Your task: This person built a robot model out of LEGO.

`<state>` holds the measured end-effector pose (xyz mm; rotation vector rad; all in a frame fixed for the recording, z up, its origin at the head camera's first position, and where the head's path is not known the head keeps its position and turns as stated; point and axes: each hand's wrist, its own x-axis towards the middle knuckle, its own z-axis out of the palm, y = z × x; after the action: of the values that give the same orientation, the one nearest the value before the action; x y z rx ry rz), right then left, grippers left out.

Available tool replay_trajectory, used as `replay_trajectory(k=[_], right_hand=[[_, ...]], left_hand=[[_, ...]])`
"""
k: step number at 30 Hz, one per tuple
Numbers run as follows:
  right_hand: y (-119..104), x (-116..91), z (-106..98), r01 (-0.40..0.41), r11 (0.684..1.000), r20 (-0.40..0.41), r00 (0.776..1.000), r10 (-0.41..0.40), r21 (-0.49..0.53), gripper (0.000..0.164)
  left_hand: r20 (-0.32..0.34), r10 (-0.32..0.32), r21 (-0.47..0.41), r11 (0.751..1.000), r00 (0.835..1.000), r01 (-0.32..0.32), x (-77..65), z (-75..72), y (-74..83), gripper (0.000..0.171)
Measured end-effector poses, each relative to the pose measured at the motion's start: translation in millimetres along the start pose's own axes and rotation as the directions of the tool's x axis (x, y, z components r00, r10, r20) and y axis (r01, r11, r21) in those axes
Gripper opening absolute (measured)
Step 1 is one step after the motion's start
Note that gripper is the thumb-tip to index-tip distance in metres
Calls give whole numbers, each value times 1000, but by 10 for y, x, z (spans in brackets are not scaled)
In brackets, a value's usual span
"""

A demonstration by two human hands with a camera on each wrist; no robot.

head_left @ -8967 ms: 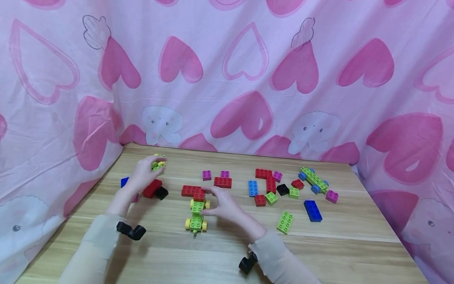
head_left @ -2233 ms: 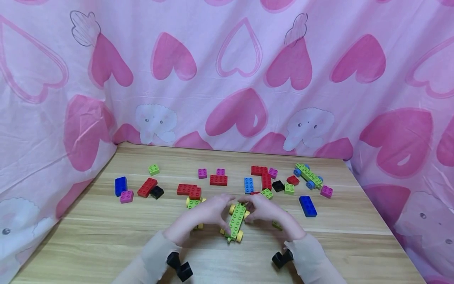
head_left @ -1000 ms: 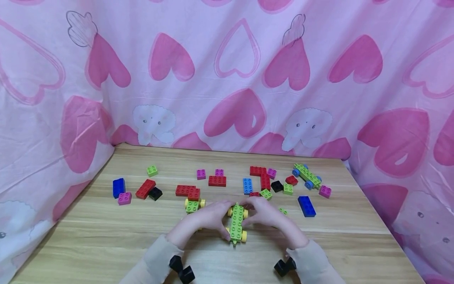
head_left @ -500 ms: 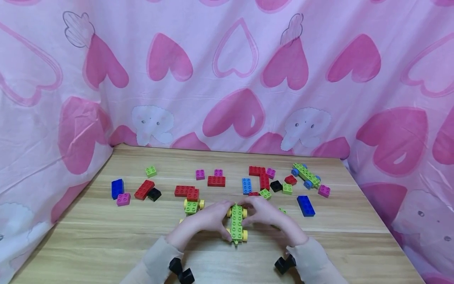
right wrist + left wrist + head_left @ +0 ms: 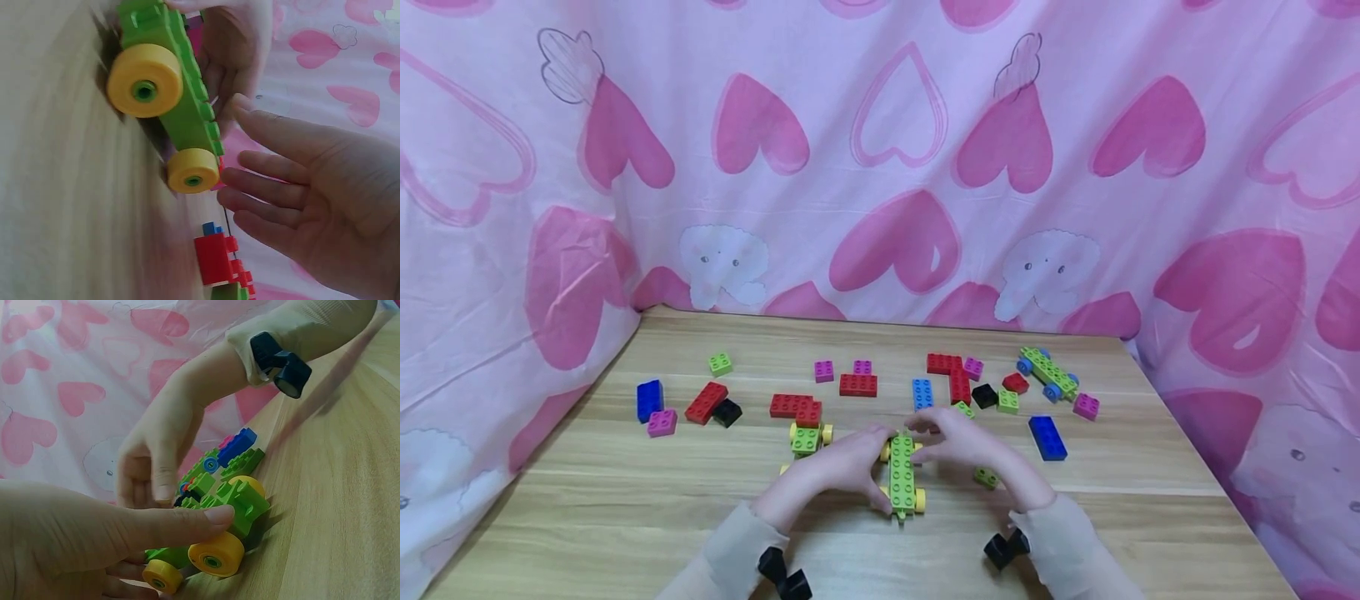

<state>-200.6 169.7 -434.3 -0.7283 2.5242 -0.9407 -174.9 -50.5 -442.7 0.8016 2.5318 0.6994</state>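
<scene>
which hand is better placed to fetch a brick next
Probably the right hand: it looks clear of the green car, near a lime brick, while the left hand holds that car.

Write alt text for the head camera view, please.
A person's left hand holds a yellow-wheeled green toy car base at a wooden table, the right hand close beside it. Colourful bricks lie scattered around; pink heart-patterned fabric hangs behind.

Left hand point(image 5: 87, 537) holds a green car point(image 5: 245, 506), right hand point(image 5: 161, 439) apparently just beyond.
</scene>
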Motion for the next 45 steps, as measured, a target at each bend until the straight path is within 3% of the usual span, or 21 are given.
replay_trajectory(k=[10, 16, 23, 30, 37, 45], right_hand=[[42, 336, -157, 113, 991, -136, 983, -122, -71, 37], [38, 567, -230, 120, 988, -189, 972, -138, -102, 35], [17, 827, -293, 115, 984, -178, 974, -138, -133, 34], [25, 1057, -331, 166, 968, -177, 964, -199, -186, 31], [69, 1234, -287, 166, 960, -171, 963, -207, -226, 30], [80, 1361, -217, 111, 972, -147, 979, -143, -205, 26]], left_hand=[[3, -6, 14, 1000, 1000, 6, 5, -11, 0, 109], [9, -21, 15, 1000, 1000, 21, 7, -14, -5, 108], [12, -41, 1, 999, 999, 41, 1, -18, -10, 108], [14, -50, 6, 999, 999, 50, 12, -26, -8, 109], [17, -47, 7, 999, 999, 47, 20, -34, -6, 109], [14, -47, 11, 999, 999, 47, 15, -11, -12, 111]])
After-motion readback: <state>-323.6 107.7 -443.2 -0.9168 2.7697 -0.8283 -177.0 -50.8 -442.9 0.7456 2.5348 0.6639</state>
